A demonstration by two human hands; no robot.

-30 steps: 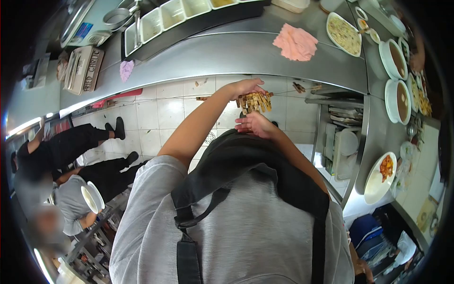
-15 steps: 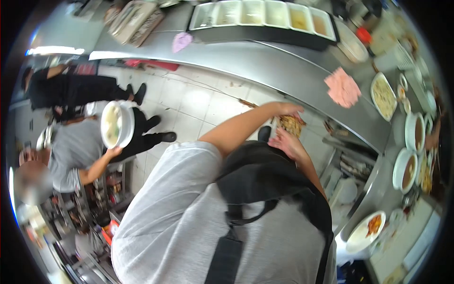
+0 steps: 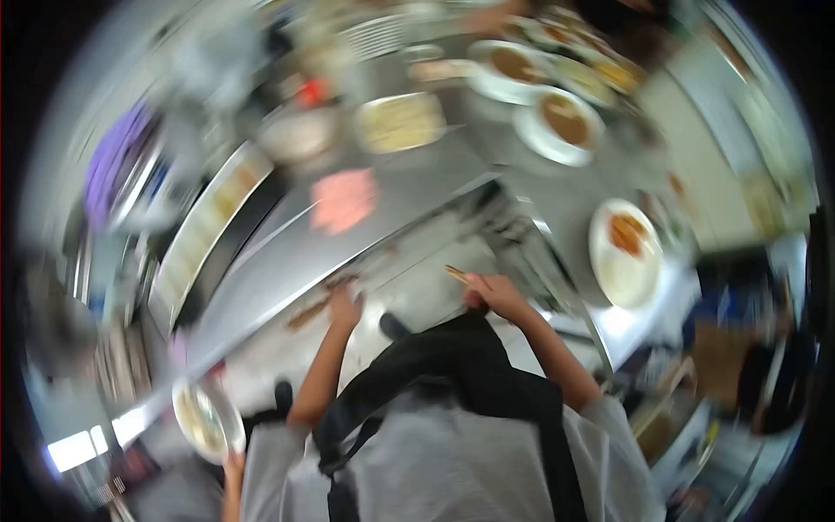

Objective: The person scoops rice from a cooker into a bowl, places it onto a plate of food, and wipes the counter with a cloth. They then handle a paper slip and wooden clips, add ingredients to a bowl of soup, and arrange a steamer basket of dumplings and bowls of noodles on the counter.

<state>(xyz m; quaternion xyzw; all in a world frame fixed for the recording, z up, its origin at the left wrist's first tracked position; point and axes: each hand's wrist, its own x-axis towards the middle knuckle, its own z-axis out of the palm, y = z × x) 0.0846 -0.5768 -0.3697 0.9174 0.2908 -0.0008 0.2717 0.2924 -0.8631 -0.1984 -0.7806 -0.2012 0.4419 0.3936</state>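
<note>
My right hand (image 3: 497,296) is closed on a thin yellowish-brown stick-like piece (image 3: 455,273) that points out to the left; blur hides its exact kind. Lower than the counter edge, my left hand (image 3: 346,306) reaches forward with its fingers smeared by motion. Close to the left fingers lies a long brown thing (image 3: 309,313), also blurred, seemingly down by the floor. Both hands are apart, in front of my black apron (image 3: 435,352).
The steel counter (image 3: 278,270) runs ahead, with a pink cloth (image 3: 344,200), a container of pale food (image 3: 400,122), bowls of brown liquid (image 3: 565,120) and an oval plate (image 3: 624,270). At left, a co-worker's hand (image 3: 233,465) holds a white bowl (image 3: 209,422).
My view has swung right toward the counter corner. My hands, earlier close together by a brown heap, are now spread apart. The thin piece now shows in my right hand.
</note>
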